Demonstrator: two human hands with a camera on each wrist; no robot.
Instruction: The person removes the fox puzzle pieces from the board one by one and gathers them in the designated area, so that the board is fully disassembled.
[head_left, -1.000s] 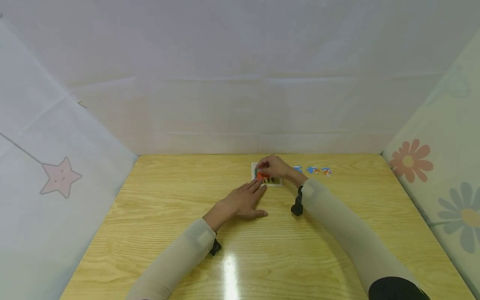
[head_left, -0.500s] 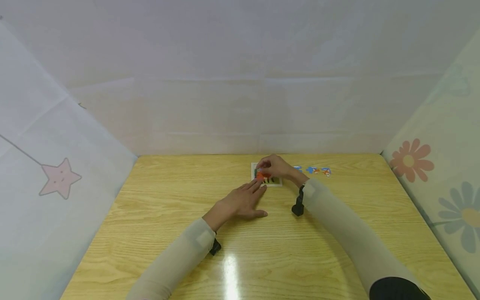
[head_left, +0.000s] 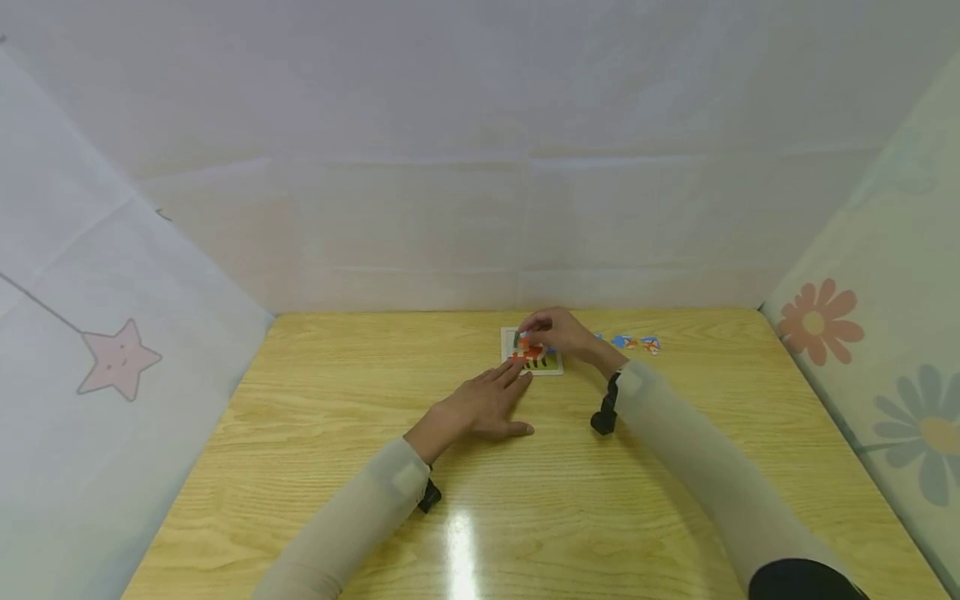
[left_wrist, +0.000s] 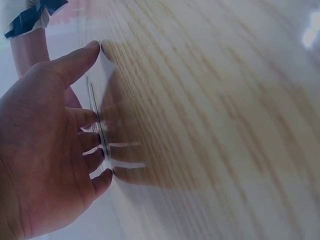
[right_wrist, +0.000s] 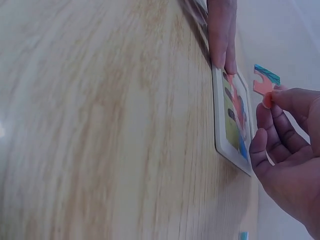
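A small picture puzzle in a pale frame (right_wrist: 220,115) lies near the table's far edge, with red, green and blue parts showing. My left hand (head_left: 483,404) is spread with straight fingers, its fingertips resting on the puzzle's near-left edge. Over the puzzle, my right hand (head_left: 566,333) pinches an orange and teal jigsaw piece (right_wrist: 262,86) between thumb and fingers. In the right wrist view that piece is tilted and held apart from the frame. The left wrist view shows my left palm (left_wrist: 45,150) beside the tabletop; the puzzle is mostly hidden there.
Several loose blue, white and orange puzzle pieces (head_left: 651,344) lie right of the frame, partly behind my right hand. The wooden table (head_left: 337,400) ends at a white cloth backdrop (head_left: 412,233). Patterned cloth walls flank both sides.
My right hand has shifted slightly right with the jigsaw piece, uncovering more of the puzzle picture. My left hand has stayed in place.
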